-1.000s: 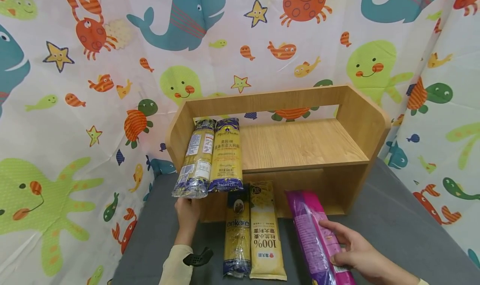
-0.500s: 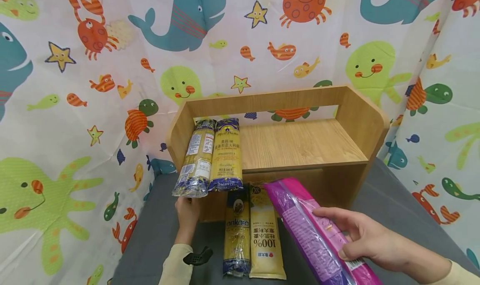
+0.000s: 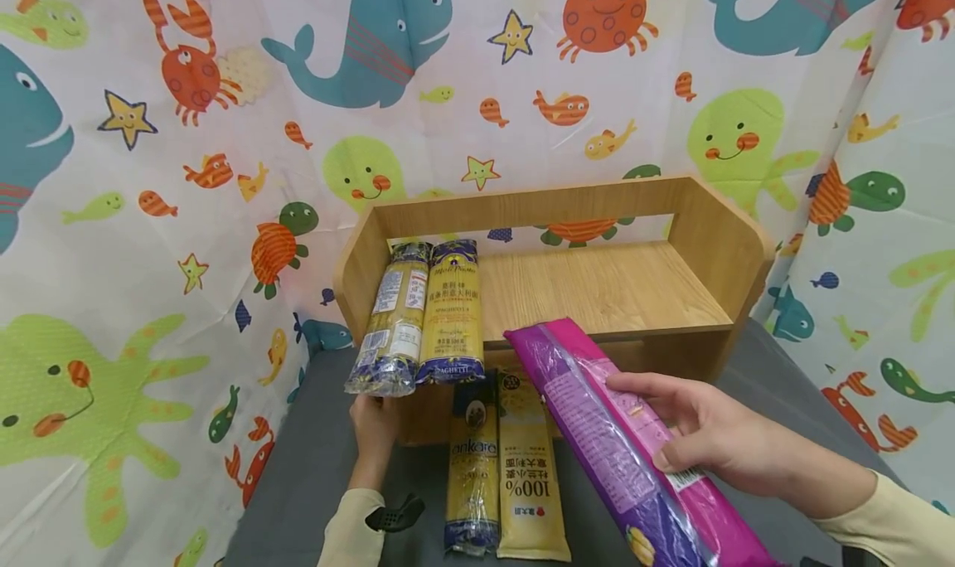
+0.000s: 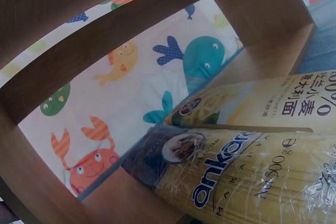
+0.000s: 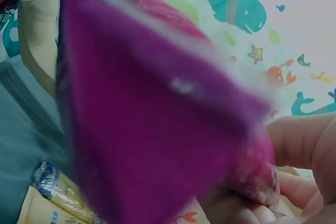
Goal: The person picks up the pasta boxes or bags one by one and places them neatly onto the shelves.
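My right hand point(image 3: 712, 434) grips a pink and purple packet point(image 3: 597, 422) by its right edge, thumb on the printed face. The packet tilts, its top end overlapping the shelf's front edge in the head view. In the right wrist view, the packet point(image 5: 152, 108) is blurred and fills the middle. My left hand point(image 3: 375, 430) is at the lower left side of the wooden shelf point(image 3: 597, 289). Its fingers are hidden under the overhanging end of a clear spaghetti pack point(image 3: 391, 322), so I cannot tell how they lie.
Beside that pack on the upper board lies a yellow spaghetti pack point(image 3: 451, 314). In the lower compartment, an Ankara pasta pack point(image 3: 473, 467) and a pale yellow pasta pack point(image 3: 530, 476) lie side by side, sticking out onto the grey tabletop point(image 3: 298, 484). A cartoon-print curtain point(image 3: 224, 70) surrounds the back.
My right hand has lifted the pink and purple packet from in front of the lower compartment, up and leftward, tilting it more. My left hand stays at the shelf's side.
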`<act>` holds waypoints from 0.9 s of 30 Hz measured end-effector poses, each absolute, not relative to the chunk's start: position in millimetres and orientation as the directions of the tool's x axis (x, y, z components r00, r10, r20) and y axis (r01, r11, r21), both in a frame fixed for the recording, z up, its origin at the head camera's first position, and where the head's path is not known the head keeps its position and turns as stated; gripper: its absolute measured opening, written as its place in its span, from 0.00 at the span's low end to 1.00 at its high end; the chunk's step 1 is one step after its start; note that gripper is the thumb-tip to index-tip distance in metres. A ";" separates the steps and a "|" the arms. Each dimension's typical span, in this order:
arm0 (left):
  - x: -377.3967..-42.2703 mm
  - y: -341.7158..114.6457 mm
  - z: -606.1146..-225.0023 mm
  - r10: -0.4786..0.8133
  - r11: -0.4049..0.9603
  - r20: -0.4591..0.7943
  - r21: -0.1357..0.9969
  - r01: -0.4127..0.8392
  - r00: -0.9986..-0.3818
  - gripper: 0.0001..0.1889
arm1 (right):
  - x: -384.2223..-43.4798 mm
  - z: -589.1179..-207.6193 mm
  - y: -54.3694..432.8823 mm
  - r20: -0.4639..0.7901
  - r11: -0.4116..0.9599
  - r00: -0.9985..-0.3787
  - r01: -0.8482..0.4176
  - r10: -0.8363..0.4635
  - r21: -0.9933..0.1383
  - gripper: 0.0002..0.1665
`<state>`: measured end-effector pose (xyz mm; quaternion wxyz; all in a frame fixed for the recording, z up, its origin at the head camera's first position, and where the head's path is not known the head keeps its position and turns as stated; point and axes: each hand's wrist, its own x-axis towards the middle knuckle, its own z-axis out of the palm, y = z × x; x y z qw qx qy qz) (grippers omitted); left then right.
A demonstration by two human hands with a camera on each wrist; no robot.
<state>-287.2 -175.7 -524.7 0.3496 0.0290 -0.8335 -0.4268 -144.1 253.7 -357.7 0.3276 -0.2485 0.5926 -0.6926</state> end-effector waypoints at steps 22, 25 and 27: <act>-286.8 -176.4 -527.1 -0.348 0.644 0.595 0.713 0.277 -0.725 0.06 | -229.6 -314.9 168.6 -0.219 0.135 -0.928 0.186 -0.302 -0.973 0.52; -287.1 -176.3 -527.8 -0.347 0.650 0.615 0.702 0.291 -0.708 0.08 | -242.1 -313.8 160.2 -0.218 0.150 -0.939 0.183 -0.266 -0.972 0.52; -286.9 -177.0 -527.8 -0.343 0.648 0.614 0.703 0.295 -0.710 0.09 | -250.3 -313.0 155.0 -0.224 0.157 -0.943 0.189 -0.247 -0.969 0.51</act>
